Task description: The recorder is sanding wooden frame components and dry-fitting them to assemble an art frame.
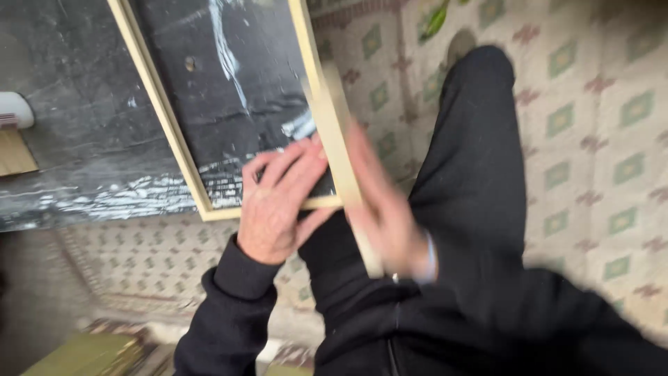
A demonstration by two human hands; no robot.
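Note:
A pale wooden frame [156, 104] lies on a black plastic-covered surface [83, 139], its near corner just past the edge. My left hand [278, 202] lies flat on that near right corner, fingers spread over the black sheet inside the frame. My right hand [386, 216] is blurred by motion and is pressed against a loose pale wooden strip [344, 160] that runs along the frame's right side. Both arms are in black sleeves.
A patterned tile floor [591, 139] with green diamonds lies below and to the right. My black-trousered leg [480, 139] stretches over it. A white object [14, 111] and a wooden piece [14, 153] sit at the left edge. Something green [83, 351] is at the bottom left.

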